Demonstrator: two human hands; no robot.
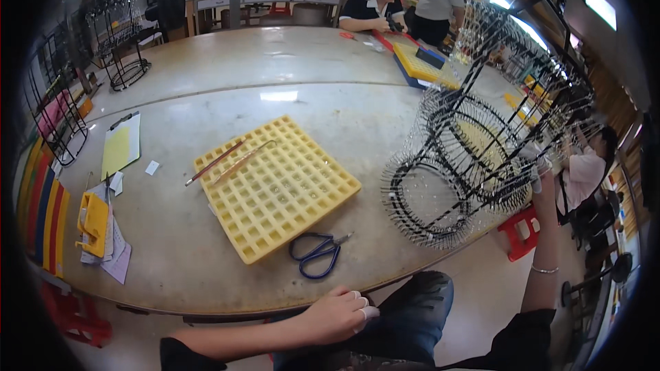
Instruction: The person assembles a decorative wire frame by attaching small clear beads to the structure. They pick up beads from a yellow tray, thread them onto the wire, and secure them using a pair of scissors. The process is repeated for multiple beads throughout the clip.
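My left hand [342, 315] rests over my lap, below the table edge. Its fingers are curled in and wear pale finger covers; whether anything is in them is hidden. Raised at the right, my right hand [541, 169] reaches to the side of a tall black wire rack [457, 165]. The rack's rings bristle with many thin metal hooks, and these partly cover my fingers, so their grip is unclear. Left of the rack lies a yellow grid tray [275, 189] with small square pockets. Two slim tweezers-like tools [240, 163] lie across it. Dark-handled scissors [318, 254] sit at its near corner.
At the left are a clipboard [122, 143], a yellow holder [93, 223] on papers, and stacked coloured trays [42, 213]. More racks [122, 48] stand far left. A person [378, 5] works across the table near another yellow tray [423, 65]. A red stool [520, 233] is below right.
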